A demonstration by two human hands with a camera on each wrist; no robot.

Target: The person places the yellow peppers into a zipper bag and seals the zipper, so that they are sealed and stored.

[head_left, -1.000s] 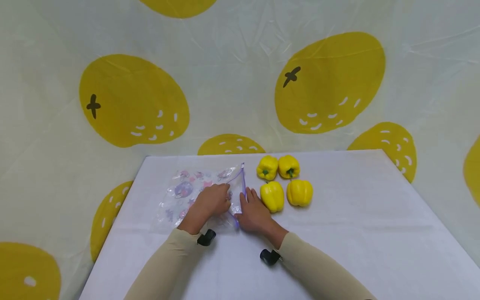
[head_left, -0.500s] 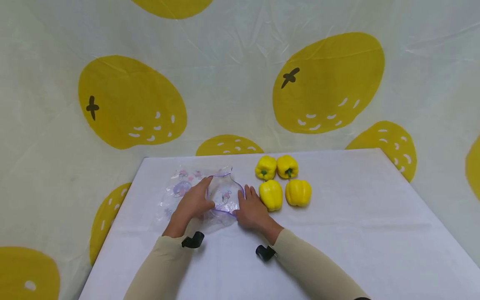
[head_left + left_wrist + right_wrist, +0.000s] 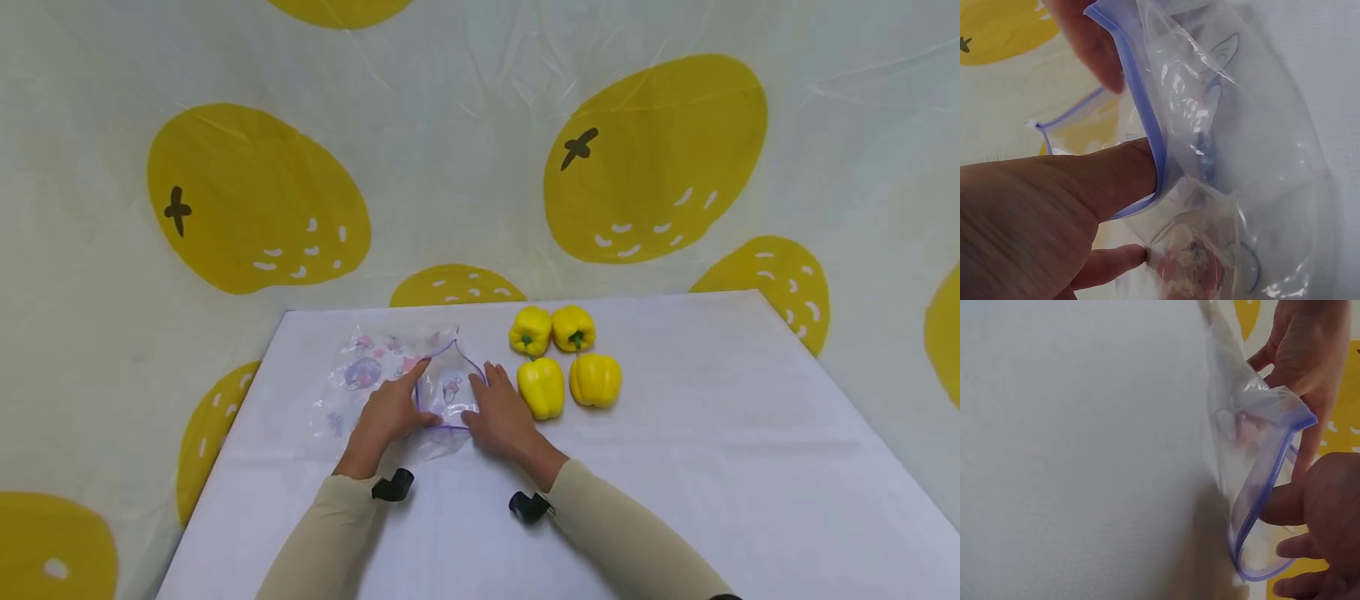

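A clear plastic bag (image 3: 362,373) with printed pictures and a purple zip edge lies on the table, its mouth spread apart toward the right. At the left side of the mouth, my left hand (image 3: 388,414) has thumb and fingers spread against the rim. In the left wrist view its thumb reaches inside the purple edge (image 3: 1141,106). My right hand (image 3: 506,418) touches the right side of the mouth with its fingers extended. The right wrist view shows that hand (image 3: 1335,519) with its thumb inside the purple edge (image 3: 1264,487).
Several yellow bell peppers stand just right of the bag: a front left one (image 3: 541,388) close to my right hand, a front right one (image 3: 596,381), and two behind (image 3: 530,331). A patterned cloth (image 3: 465,167) hangs behind the white table (image 3: 712,467).
My left hand has moved left from over the bag's mouth to its left rim, and the mouth has widened. The right fingers have shifted slightly left along the rim.
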